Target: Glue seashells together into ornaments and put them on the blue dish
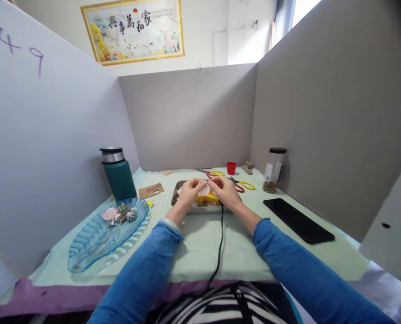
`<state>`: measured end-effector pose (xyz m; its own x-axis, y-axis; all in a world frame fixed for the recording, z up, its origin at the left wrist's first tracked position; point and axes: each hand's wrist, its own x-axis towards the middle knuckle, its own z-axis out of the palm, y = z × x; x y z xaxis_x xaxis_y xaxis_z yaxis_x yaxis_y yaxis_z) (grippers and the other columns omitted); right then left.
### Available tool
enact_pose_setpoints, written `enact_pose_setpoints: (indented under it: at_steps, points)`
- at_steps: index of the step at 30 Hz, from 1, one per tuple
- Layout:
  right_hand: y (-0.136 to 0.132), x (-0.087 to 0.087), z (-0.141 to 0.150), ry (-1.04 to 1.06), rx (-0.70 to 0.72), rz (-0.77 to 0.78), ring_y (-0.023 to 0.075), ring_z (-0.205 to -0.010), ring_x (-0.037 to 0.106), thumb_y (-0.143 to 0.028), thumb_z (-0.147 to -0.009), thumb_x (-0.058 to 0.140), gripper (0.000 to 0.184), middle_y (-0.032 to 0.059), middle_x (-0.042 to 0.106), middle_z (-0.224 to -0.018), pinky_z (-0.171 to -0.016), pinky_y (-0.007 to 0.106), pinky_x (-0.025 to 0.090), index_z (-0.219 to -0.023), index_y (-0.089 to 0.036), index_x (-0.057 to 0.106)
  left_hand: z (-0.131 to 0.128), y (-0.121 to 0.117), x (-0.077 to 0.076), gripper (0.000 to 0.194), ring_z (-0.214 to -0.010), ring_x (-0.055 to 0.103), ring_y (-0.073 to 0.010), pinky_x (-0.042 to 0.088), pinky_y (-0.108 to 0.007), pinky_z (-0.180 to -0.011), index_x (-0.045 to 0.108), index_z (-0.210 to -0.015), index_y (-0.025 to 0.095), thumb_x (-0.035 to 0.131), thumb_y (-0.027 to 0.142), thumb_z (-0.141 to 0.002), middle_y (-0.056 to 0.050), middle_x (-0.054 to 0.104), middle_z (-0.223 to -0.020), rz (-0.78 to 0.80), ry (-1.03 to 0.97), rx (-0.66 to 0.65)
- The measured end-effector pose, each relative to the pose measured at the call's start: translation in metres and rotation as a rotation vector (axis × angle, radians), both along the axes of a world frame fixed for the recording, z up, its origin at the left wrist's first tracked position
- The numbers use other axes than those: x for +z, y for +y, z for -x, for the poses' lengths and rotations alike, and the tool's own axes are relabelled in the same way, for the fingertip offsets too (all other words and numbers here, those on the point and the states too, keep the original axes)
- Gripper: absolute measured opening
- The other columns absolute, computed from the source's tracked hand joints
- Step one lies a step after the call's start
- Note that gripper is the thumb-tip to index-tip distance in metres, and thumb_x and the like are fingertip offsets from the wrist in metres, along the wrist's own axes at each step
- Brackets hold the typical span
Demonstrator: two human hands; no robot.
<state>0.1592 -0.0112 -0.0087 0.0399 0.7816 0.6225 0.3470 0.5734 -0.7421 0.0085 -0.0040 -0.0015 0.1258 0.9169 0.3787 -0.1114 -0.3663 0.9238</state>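
Note:
Over the metal tray [200, 210], my left hand [188, 195] and my right hand [225, 191] pinch a whitish shell [204, 189] between them, thumbs and fingertips at its edges. Fingers partly cover the shell, so its full shape is hidden. Just below it lies a yellow glue gun [207, 198] across the tray, its black cord [221, 243] running toward my body. Small shell-like pieces lie in the tray around it. Two pairs of scissors, one pair [243, 184] with red and yellow handles, rest behind my right hand.
On the left stand a blue glass dish [95, 245] bearing shells [122, 211] and a green bottle [119, 180]. A brown card [151, 190] lies behind the dish. To the right are a black phone [298, 220], a clear jar [274, 171] and a red cup [231, 168]. Grey partitions [187, 117] enclose the table.

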Motion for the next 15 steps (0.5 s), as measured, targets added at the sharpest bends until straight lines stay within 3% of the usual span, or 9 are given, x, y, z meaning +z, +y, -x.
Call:
enact_pose_setpoints:
  at_steps: [15]
  points:
    - [0.0020, -0.0006, -0.0004, 0.026, -0.052, 0.008, 0.0149, -0.059, 0.055, -0.036, -0.074, 0.057, 0.018, 0.0005, 0.061, -0.064, -0.058, 0.026, 0.040, -0.069, -0.018, 0.058, -0.0013, -0.0025, 0.0011, 0.039, -0.060, 0.055, -0.0115, 0.043, -0.023, -0.057, 0.066, -0.080, 0.012, 0.077, 0.043, -0.061, -0.003, 0.064, -0.068, 0.009, 0.014, -0.051]
